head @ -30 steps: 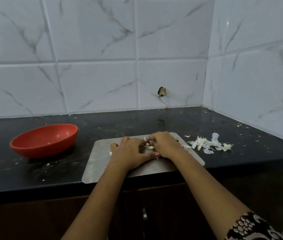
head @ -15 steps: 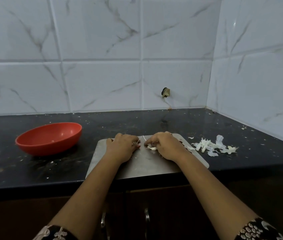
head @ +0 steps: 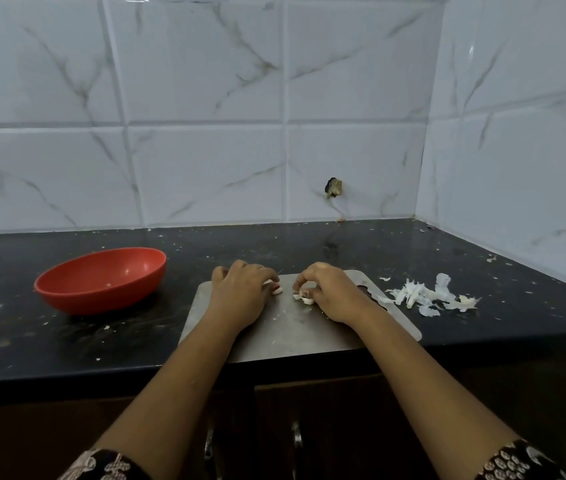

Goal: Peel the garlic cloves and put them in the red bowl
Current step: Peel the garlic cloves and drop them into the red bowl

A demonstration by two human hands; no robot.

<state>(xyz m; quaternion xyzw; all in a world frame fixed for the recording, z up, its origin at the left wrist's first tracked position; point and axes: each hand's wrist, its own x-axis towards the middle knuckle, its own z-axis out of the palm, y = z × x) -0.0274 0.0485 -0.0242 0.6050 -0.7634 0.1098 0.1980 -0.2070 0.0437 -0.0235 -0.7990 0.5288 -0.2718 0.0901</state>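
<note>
1. Black counter [head: 309, 245] carries a steel board [head: 292, 332], red bowl [head: 101, 297] to its left.
2. Left hand [head: 240, 296] pinches 1 garlic clove [head: 276, 289] over the board.
3. Right hand [head: 331, 294] pinches a garlic piece [head: 304, 299]; peels [head: 425, 296] lie right.

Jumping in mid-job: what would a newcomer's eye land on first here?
The red bowl stands out on the dark counter, left of the steel board. Over the board, the left hand and right hand each pinch garlic cloves. White peeled skins lie heaped on the counter right of the board.

Black-white patterned sleeves [head: 517, 460], bare forearms.
</note>
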